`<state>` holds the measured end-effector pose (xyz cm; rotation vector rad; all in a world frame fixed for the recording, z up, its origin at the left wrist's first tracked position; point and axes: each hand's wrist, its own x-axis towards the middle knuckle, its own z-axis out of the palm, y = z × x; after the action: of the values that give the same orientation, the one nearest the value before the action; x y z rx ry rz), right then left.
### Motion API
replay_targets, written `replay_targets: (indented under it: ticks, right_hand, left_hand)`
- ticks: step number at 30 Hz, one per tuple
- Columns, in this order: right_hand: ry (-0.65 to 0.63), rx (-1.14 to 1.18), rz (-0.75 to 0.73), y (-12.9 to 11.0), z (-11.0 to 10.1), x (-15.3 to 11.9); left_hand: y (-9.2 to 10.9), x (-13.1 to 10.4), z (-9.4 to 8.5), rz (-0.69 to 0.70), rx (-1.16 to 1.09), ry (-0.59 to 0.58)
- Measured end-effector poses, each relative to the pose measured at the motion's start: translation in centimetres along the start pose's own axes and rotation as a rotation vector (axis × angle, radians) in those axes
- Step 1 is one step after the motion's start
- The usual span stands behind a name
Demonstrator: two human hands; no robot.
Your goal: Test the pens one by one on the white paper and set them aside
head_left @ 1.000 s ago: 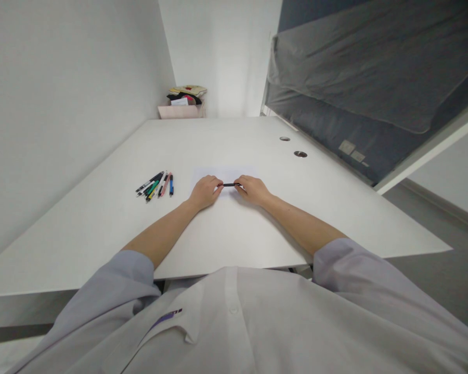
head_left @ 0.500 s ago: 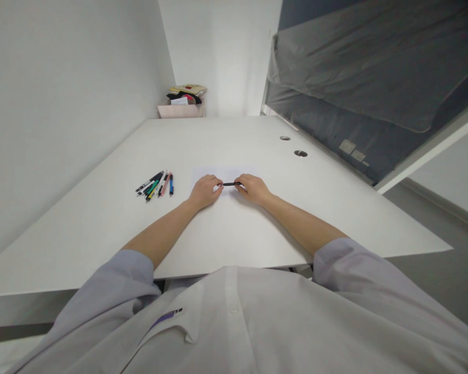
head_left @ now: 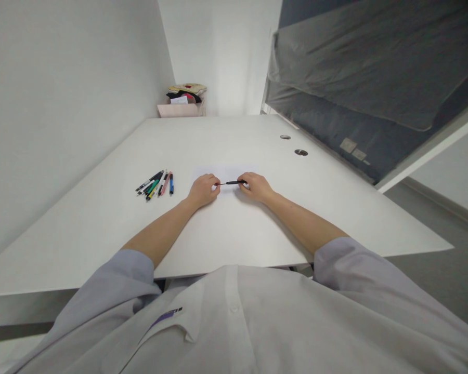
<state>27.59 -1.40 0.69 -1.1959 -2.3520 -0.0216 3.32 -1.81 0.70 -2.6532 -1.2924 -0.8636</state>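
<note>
Over a sheet of white paper (head_left: 228, 172), both hands work on one black pen. The pen's dark barrel (head_left: 234, 182) lies level, pinched at its right end by my right hand (head_left: 256, 187). From the barrel's left end a thin pen refill (head_left: 223, 184) sticks out. My left hand (head_left: 203, 191) pinches the far end of that refill, and its fingertips hide whatever tip is there. Both wrists stay low over the white table.
Left of my left hand lies a pile of several pens (head_left: 155, 186) in mixed colours. A pink box (head_left: 178, 110) with cloth-like items stands beyond the table's far edge (head_left: 226, 117). Two round inserts (head_left: 301, 152) sit near the grey partition (head_left: 335, 124) on the right.
My hands have moved slightly apart. The barrel has shifted right with my right hand, and a thin length of refill now shows between it and my left fingers.
</note>
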Motion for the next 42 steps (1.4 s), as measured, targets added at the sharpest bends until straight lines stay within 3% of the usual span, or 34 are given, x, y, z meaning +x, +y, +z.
replay_targets:
  ticks: [4, 10, 13, 21, 33, 38, 42]
  right_hand:
    - [-0.018, -0.005, 0.047, 1.2, -0.3, 0.1]
    - [0.019, -0.048, 0.267, 2.6, -0.4, 0.1]
    - [0.046, -0.047, 0.31, 3.3, 0.2, 0.2]
    - [-0.013, 0.066, 0.2, 3.0, 1.7, 0.8]
    - [-0.072, 0.074, 0.239, 2.2, 1.8, 0.8]
    - [0.012, 0.149, 0.186, 2.4, 1.7, 0.6]
    - [0.08, 0.166, 0.061, 1.8, 1.3, 0.6]
  left_hand:
    - [-0.9, -0.1, -0.1, -0.028, 0.008, 0.012]
    - [-2.3, -0.2, 0.0, -0.128, 0.024, 0.066]
    - [-2.3, -0.2, 0.0, -0.145, 0.025, 0.055]
    - [-0.6, -0.1, -0.4, -0.066, 0.01, -0.08]
    - [-0.4, 0.0, -0.5, -0.08, 0.017, -0.108]
    - [-0.5, -0.1, -0.3, -0.074, 0.016, -0.099]
    - [-0.4, -0.1, -0.3, -0.05, 0.036, -0.1]
